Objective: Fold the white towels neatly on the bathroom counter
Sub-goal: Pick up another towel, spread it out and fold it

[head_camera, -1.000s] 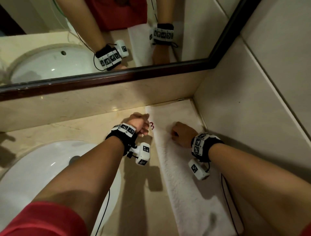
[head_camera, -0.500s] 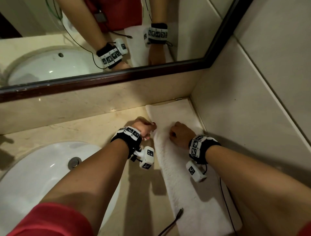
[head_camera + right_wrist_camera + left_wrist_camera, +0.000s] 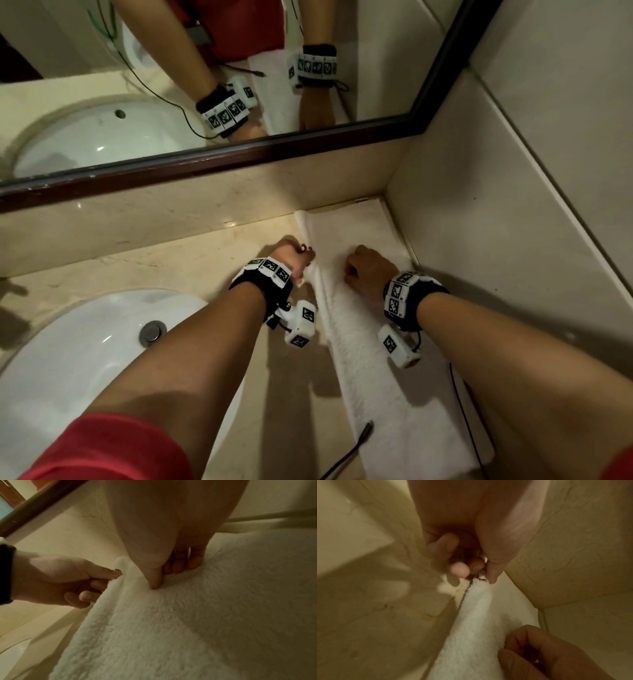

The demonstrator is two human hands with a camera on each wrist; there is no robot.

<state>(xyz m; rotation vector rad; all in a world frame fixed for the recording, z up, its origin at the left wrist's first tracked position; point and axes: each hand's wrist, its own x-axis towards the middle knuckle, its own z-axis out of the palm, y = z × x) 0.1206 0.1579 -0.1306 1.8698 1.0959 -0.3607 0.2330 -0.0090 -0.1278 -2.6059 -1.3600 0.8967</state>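
1. Looking down from the head view, we see the white towel [image 3: 373, 342] laid as a long strip on the counter [image 3: 191, 274], running from the corner by the side wall [image 3: 479, 240] back toward us, with the sink [image 3: 75, 359] off to its left. Our left hand [image 3: 291, 262] pinches the towel's left edge, lifted slightly, which we judge is a grip to draw that edge over into a fold. Our right hand [image 3: 364, 272] sits curled on top of the towel, likely pinning it so the strip does not slide. The near end of the towel is partly covered by our right forearm, and a dark cable [image 3: 349, 448] crosses its near corner.

2. From the left wrist view, the thumb and fingertips [image 3: 493, 573] close on a peak of towel [image 3: 471, 635] edge, the rest hanging away in a ridge. The picture is soft, so how many layers are caught is unclear. Our right hand [image 3: 544, 654] shows at the lower right, fingers curled.

3. From the right wrist view, the right thumb [image 3: 155, 580] digs into the pile and the curled fingers press beside it; it probably gathers a small tuck of cloth, though the fold under the palm is hidden. The left hand [image 3: 56, 580] grips the towel [image 3: 188, 628] rim at the left.
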